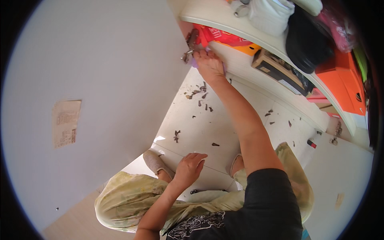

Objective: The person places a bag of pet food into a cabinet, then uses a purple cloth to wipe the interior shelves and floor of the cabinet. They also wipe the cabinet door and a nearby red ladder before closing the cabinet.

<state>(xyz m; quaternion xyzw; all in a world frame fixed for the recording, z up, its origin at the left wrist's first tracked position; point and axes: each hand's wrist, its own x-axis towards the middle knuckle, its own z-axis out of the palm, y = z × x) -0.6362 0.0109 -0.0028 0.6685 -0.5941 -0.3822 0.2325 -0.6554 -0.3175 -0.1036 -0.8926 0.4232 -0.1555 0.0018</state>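
Observation:
My right hand (209, 64) reaches to the cabinet's lower left corner and presses on a purple cloth (195, 63), which shows at the edges of the hand. The fingertips are beside a metal door hinge (186, 56). Lower down, over my lap, my left hand (189, 168) hovers with bent fingers apart, holding nothing. Between the hands, many dark, shrivelled scraps (197, 91) lie scattered on the pale tiled floor (192, 120).
A large white cabinet door (105, 75) fills the left, another door (339, 168) the lower right. The shelf (210, 13) holds bags and an orange shoebox (342, 87). Below it lie a red bag (225, 37) and a cardboard box (279, 72). A black and red object (311, 144) lies at right.

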